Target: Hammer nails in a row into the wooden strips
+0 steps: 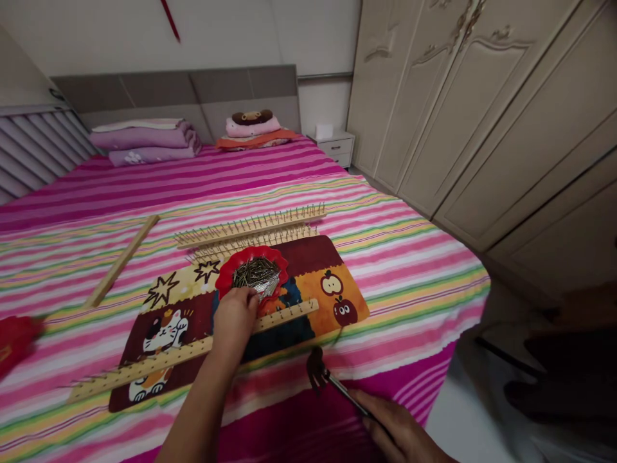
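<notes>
My left hand [236,318] reaches over the near rim of a red scalloped bowl [224,278] that holds many nails [255,273]. Its fingers are pinched together at the nails, and I cannot see what is between them. Lower right, my right hand [398,427] is wrapped round the handle of a claw hammer [316,368], its head above the bed's near side. Under my left forearm a wooden strip [186,352] with nails standing along it lies across a patterned mat [322,257]. The bowl rests on the mat, just beyond the strip.
Behind the bowl lie two nail-studded wooden strips [250,230]. A bare wooden strip [123,262] lies at left, near a red object [17,344] cut by the frame. Striped cloth [409,257] covers the bed. Folded bedding [144,143] sits by the headboard; wardrobes [434,96] stand right.
</notes>
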Tool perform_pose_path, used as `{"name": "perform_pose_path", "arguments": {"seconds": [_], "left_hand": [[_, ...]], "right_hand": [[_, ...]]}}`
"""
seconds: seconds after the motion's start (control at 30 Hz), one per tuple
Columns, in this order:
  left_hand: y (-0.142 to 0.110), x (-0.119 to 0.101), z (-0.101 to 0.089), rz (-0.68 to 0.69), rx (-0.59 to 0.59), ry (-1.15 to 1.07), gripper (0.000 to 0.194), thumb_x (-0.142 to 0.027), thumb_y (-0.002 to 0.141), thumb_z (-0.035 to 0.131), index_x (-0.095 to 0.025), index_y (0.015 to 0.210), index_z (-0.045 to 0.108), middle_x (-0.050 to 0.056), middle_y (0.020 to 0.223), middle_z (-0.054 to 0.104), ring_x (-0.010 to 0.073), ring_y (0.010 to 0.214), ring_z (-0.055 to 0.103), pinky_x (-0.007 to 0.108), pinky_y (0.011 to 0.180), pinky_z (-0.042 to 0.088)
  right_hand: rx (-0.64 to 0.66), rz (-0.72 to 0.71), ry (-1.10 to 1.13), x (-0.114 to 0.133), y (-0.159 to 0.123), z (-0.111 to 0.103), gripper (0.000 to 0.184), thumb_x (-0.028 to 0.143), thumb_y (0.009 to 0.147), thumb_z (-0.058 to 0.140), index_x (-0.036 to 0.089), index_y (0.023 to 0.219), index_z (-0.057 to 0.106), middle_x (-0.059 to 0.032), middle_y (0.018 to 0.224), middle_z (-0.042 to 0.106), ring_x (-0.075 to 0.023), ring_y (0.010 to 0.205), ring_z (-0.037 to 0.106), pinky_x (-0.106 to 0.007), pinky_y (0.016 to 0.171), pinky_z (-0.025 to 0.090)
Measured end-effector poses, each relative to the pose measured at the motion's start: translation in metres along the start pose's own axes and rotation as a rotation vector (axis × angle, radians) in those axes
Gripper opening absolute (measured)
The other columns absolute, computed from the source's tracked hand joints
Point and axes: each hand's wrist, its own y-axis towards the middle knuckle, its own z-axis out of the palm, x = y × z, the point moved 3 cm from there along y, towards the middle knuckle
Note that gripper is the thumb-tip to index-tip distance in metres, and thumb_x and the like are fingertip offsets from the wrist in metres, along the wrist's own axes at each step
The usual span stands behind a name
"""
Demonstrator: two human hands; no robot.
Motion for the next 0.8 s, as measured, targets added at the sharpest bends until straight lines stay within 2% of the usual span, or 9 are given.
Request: {"name": "perform_pose_path", "arguments": {"seconds": [0.07,0.17,0.33,0.5,0.57,0.67,0.8], "left_hand": [[0.016,-0.001,0.006,-0.012,0.161,0.102,0.021,-0.028,0.08,0.049,-0.021,0.082,0.069,0.008,0.09,0.069,0.0224,0.084,0.063,0.029,0.072,0.043],[0.029,-0.003,0.016,-0.048,0.294,0.184,0.022,-0.029,0.079,0.05,-0.021,0.079,0.07,0.01,0.085,0.071,0.0242,0.083,0.064,0.029,0.068,0.042],[0.038,-0.004,0.021,-0.067,0.349,0.194,0.021,-0.025,0.076,0.05,-0.02,0.075,0.071,0.011,0.083,0.072,0.0243,0.082,0.065,0.028,0.067,0.041],[0.042,-0.001,0.012,-0.104,0.332,0.159,0.017,-0.025,0.076,0.052,-0.019,0.07,0.068,0.008,0.075,0.071,0.02,0.072,0.063,0.026,0.062,0.038],[0.042,0.003,0.005,-0.138,0.278,0.019,0.016,-0.027,0.075,0.053,-0.019,0.069,0.065,0.004,0.07,0.069,0.017,0.068,0.06,0.025,0.061,0.037],[0.035,0.009,-0.005,-0.189,0.192,-0.36,0.017,-0.035,0.068,0.058,-0.019,0.065,0.062,0.0,0.063,0.064,0.0137,0.062,0.055,0.024,0.06,0.038],[0.01,0.01,-0.017,-0.298,0.18,-0.88,0.046,-0.05,0.043,0.075,-0.016,0.073,0.063,-0.002,0.058,0.06,0.0112,0.055,0.05,0.023,0.055,0.039]], "right_hand": [[0.02,-0.011,-0.006,-0.001,0.001,0.003,0.05,0.016,0.093,0.045,0.031,0.141,0.042,-0.0058,0.124,0.066,-0.0208,0.106,0.065,-0.029,0.088,0.055],[0.062,-0.007,0.007,0.001,0.004,0.005,0.051,0.015,0.093,0.043,0.03,0.142,0.041,-0.0059,0.126,0.065,-0.0204,0.107,0.065,-0.03,0.09,0.053],[0.047,0.049,0.06,0.003,0.008,0.002,0.047,0.017,0.094,0.043,0.028,0.14,0.045,-0.0065,0.123,0.066,-0.0189,0.107,0.065,-0.028,0.092,0.052],[0.065,0.048,0.109,0.006,0.011,0.0,0.045,0.02,0.096,0.04,0.027,0.14,0.045,-0.006,0.126,0.065,-0.0191,0.109,0.064,-0.027,0.093,0.051],[0.065,0.047,0.117,0.007,0.011,0.0,0.044,0.021,0.096,0.041,0.029,0.14,0.046,-0.0051,0.125,0.066,-0.0187,0.108,0.064,-0.027,0.093,0.051],[0.054,0.033,0.116,0.005,0.011,0.001,0.045,0.02,0.096,0.042,0.029,0.139,0.046,-0.0052,0.123,0.067,-0.0191,0.108,0.065,-0.027,0.092,0.052],[0.082,0.051,0.082,0.001,0.008,0.004,0.046,0.018,0.095,0.04,0.027,0.139,0.046,-0.007,0.125,0.065,-0.0198,0.11,0.063,-0.03,0.094,0.051]]}}
